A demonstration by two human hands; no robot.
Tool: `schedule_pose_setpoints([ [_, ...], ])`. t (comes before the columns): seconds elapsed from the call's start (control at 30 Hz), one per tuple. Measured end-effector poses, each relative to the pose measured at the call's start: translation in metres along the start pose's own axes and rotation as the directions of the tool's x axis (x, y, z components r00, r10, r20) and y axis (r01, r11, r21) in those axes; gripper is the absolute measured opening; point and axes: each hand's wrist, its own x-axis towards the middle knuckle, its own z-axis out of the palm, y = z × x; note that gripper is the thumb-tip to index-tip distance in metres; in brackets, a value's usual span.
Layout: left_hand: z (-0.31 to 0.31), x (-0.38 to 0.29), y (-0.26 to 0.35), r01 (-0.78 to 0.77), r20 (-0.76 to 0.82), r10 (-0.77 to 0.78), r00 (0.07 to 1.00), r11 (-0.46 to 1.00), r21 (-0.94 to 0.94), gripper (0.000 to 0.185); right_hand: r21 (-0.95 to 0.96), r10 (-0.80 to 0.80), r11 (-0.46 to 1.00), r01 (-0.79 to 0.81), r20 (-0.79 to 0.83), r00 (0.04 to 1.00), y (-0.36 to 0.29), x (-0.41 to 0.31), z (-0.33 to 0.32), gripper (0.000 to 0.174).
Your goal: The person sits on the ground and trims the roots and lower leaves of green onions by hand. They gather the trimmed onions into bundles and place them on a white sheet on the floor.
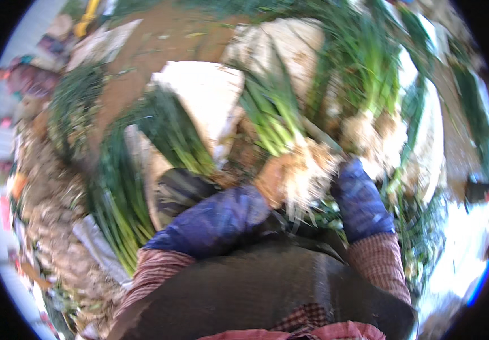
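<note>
My left hand (272, 180), in a blue sleeve cover, is closed round a bunch of green onions (274, 123) just above their pale, stringy roots (306, 178). The green leaves point up and away from me. My right hand (343, 163) is dark and blurred, just right of the roots. A long greyish rod-like thing (321, 134) runs from behind the bunch down to it; whether the fingers grip it I cannot tell. Beyond, to the right, stand more green onions (371, 85) with thick root clumps (367, 134).
Bundles of green onions lie at left (117, 191) and near my camouflage-covered knee (182, 189). White sacks or sheets (206, 93) lie ahead on brown ground. Loose soil-coloured debris (53, 199) is heaped at far left. A person (32, 80) is at the upper left.
</note>
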Motion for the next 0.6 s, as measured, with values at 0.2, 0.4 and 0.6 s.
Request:
schedule_pose_setpoints([
  [0.2, -0.005, 0.005, -0.01, 0.015, -0.111, -0.019, 0.994, 0.999, -0.039, 0.048, -0.848, -0.467, 0.348, 0.399, 0.212, 0.859, 0.005, -0.017, 0.005, 0.032],
  [0.4, -0.01, 0.005, -0.012, 0.063, -0.175, -0.058, 0.983, 0.998, 0.021, 0.049, -0.45, -0.49, 0.836, 0.314, -0.356, 0.796, -0.012, -0.043, 0.017, 0.033],
  [0.6, -0.009, -0.007, -0.004, 0.033, -0.045, -0.029, 0.999, 0.995, 0.09, 0.051, -0.553, -0.424, 0.792, 0.257, -0.196, 0.884, -0.033, -0.09, 0.024, 0.03],
])
